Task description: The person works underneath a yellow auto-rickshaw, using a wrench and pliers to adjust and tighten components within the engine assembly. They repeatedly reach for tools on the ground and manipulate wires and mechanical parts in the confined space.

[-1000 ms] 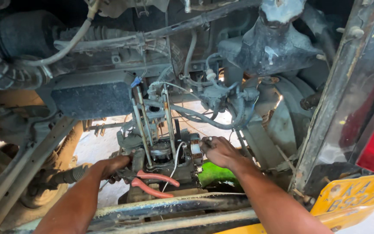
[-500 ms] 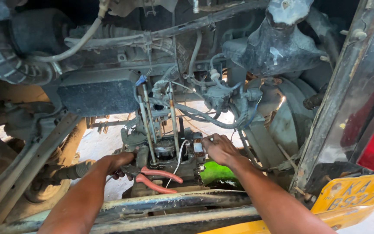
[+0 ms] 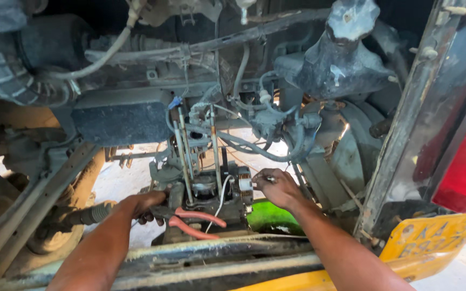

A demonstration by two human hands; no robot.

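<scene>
I see my left hand at 7 o'clock, closed around pliers with red handles that point toward 3 o'clock, low against the engine block. My right hand sits at 3 o'clock of the block, fingers pinched on a small metal part beside the finned side. A green panel lies just below that wrist.

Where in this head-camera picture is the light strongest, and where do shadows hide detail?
Head view: brightest on the sunlit ground seen through the frame; the upper engine bay lies in deep shadow; the left hand, right hand and red-handled pliers are evenly lit and sharp.
</scene>
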